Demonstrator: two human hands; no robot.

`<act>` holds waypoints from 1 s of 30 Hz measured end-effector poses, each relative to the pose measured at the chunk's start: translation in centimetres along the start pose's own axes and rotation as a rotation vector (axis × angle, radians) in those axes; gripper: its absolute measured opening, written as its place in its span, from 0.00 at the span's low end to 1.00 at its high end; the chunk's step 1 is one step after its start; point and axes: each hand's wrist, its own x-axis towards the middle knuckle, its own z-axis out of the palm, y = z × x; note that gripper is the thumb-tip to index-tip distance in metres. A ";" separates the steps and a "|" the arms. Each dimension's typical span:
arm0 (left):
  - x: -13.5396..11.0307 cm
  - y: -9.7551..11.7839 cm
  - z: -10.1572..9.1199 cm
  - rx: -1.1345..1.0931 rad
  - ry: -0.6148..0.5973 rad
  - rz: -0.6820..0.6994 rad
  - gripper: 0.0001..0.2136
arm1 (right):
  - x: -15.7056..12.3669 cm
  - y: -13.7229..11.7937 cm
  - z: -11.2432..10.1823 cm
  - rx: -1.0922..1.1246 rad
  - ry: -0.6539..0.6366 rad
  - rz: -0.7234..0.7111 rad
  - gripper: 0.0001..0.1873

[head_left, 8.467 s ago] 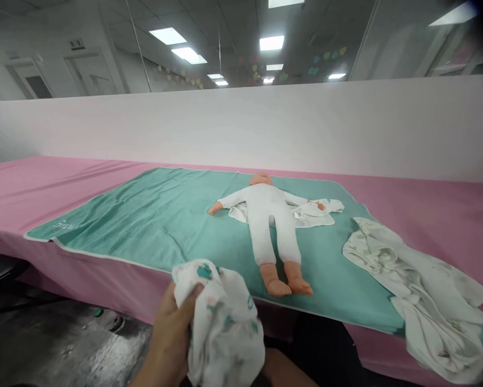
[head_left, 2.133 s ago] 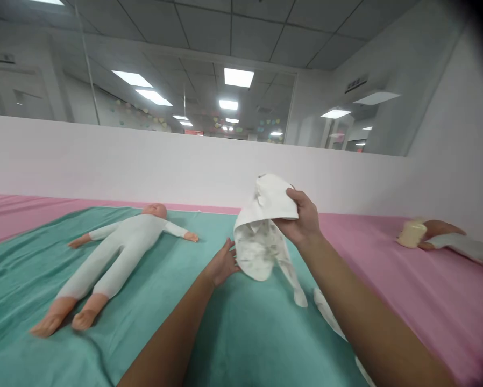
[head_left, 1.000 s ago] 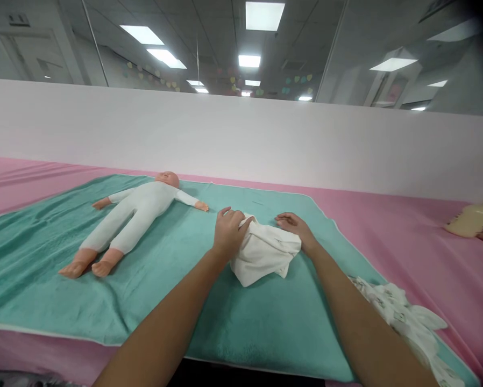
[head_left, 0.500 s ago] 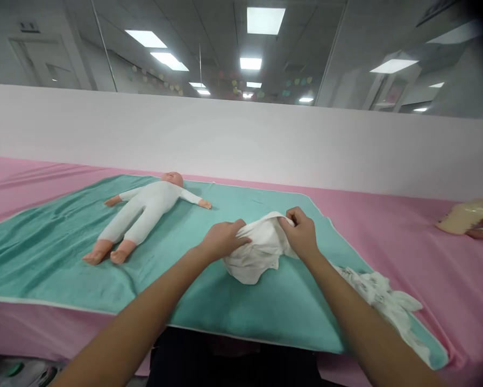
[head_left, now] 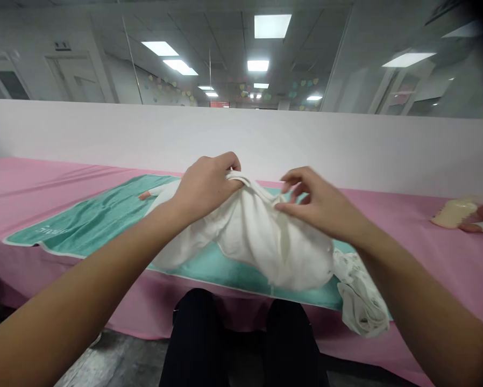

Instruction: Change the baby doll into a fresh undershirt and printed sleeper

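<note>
The white garment (head_left: 261,236) hangs bunched between both hands above the near edge of the bench (head_left: 427,263), lifted clear of the teal mat (head_left: 88,226), apparently so its opening can be found and spread. The left hand (head_left: 205,185) is clamped on a gathered fold at the top, taking the weight; the right hand (head_left: 320,204) pinches the cloth's upper edge with thumb and forefinger, the other fingers loose, as if feeling for a seam. The doll (head_left: 155,192) lies on the mat behind, mostly hidden by the garment and left forearm. A patterned cloth (head_left: 362,301) droops over the mat's right corner. The bench is covered in pink, backed by a low white partition (head_left: 104,134), with glass and ceiling lights beyond. At far right another person's hand (head_left: 481,217) touches a cream object (head_left: 453,212).
</note>
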 end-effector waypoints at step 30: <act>8.3 -16.9 23.5 0.340 -0.327 -0.212 0.12 | 4.0 25.7 8.9 -0.582 -0.143 0.628 0.13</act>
